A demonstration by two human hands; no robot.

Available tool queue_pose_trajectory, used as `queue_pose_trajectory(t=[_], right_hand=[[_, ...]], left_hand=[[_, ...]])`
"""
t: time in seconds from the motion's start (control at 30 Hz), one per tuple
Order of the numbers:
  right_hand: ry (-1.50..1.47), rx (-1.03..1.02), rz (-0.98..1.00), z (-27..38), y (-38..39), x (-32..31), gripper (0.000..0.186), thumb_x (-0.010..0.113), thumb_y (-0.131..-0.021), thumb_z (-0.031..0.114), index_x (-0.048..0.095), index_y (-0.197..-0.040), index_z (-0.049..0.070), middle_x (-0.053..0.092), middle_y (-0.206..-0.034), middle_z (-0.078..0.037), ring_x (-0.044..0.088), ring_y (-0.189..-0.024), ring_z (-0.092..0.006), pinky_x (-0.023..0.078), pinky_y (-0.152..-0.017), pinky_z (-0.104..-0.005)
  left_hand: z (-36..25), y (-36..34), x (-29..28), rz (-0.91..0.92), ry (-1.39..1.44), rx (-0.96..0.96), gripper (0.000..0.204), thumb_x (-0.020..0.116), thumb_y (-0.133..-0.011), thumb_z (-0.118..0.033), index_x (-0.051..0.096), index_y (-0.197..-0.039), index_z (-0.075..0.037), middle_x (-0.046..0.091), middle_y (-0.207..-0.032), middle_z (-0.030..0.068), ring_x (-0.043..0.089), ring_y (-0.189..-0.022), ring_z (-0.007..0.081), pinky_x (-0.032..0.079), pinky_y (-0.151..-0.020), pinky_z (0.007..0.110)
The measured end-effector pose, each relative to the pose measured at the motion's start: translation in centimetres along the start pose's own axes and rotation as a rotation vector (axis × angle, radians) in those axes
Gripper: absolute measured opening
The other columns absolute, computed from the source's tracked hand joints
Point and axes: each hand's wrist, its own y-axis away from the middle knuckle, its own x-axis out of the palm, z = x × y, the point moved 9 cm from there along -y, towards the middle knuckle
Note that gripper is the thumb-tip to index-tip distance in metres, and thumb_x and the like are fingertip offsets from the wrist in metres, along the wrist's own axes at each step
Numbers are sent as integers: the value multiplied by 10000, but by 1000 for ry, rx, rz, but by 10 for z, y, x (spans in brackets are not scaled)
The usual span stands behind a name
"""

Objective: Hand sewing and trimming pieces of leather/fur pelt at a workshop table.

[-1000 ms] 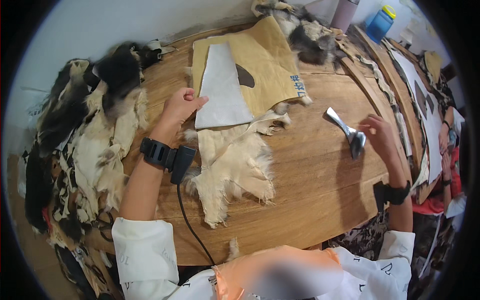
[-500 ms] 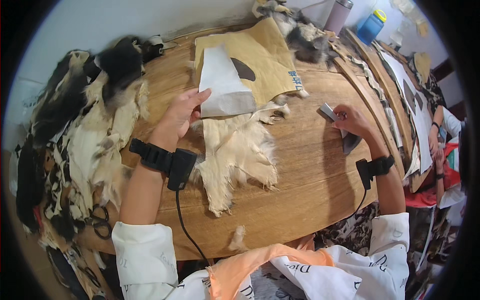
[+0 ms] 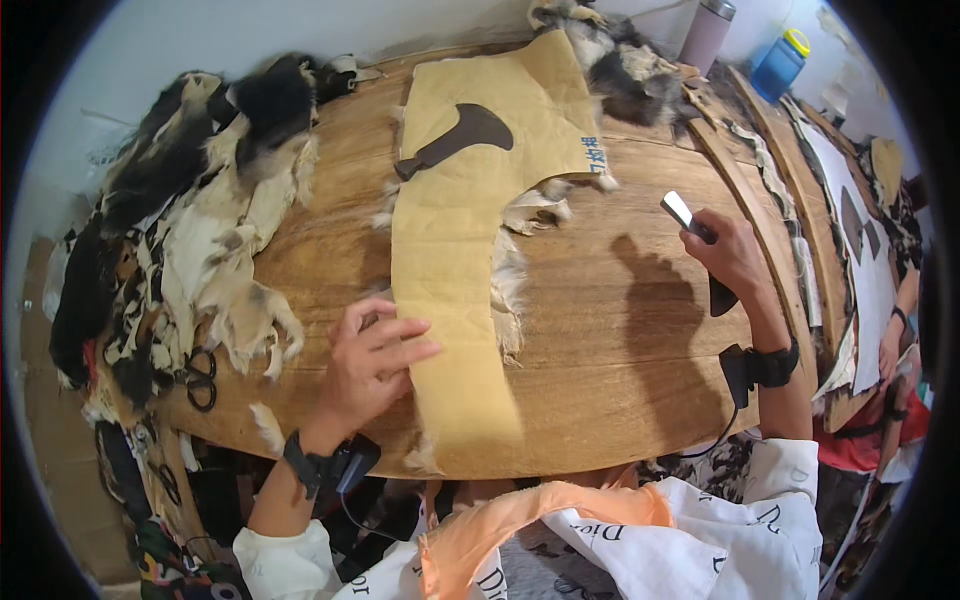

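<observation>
Fur work occupies a curved wooden workbench (image 3: pixel 620 330), where a person presses a long tan paper pattern (image 3: pixel 445 270) flat over a pale pelt (image 3: pixel 508 275), of which only ragged fringes show along the pattern's right edge. The left hand (image 3: pixel 375 360) lies on the pattern's lower left edge, fingers spread and flat, pinning the sheet rather than gripping it. The right hand (image 3: pixel 735 262) hovers above the bench to the right, well apart from the pattern, fingers closed around a small cutting tool (image 3: pixel 682 215) whose bright blade points up and away. A dark cut-out shape (image 3: pixel 455 140) rests on the upper part of the pattern. By the look of things the layout is done and the cutting is not: the pattern covers the pelt and lies smooth, yet the tool has not reached any edge and the fur's fringe is untrimmed all along the side in view. Heaps of black, cream and brown fur scraps (image 3: pixel 190 230) crowd the left end of the bench, with 1 pair of scissors (image 3: pixel 200 375) lying among them. Beyond the far edge stand a grey flask (image 3: pixel 708 35) and a blue bottle (image 3: pixel 778 62).
</observation>
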Motion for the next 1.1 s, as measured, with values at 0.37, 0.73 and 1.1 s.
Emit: queue_pose_trajectory(t=[0.37, 0.73, 1.1], right_hand=[[-56, -207, 49, 86, 8, 14, 196, 685, -716, 136, 656, -853, -2, 610, -678, -106, 569, -550, -173, 442, -523, -286], [-119, -566, -148, 204, 58, 5, 170, 687, -600, 119, 533, -652, 71, 490, -636, -68, 533, -568, -206, 423, -486, -337], [-382, -603, -91, 245, 101, 37, 251, 691, -692, 135, 522, -868, 76, 491, -845, -87, 557, -749, -260, 481, -587, -346]], left_hand=[[-6, 39, 24, -1, -289, 55, 195, 622, -721, -105, 673, -897, -169, 646, -959, -75, 528, -958, 169, 328, -793, 331], [-15, -16, -11, 144, 244, 63, 290, 685, -740, -138, 644, -1024, -100, 615, -882, 52, 581, -803, 232, 439, -681, 331], [-46, -47, 53, 408, 652, 328, 246, 605, -763, -123, 536, -992, -70, 543, -883, 93, 579, -842, 263, 480, -674, 338]])
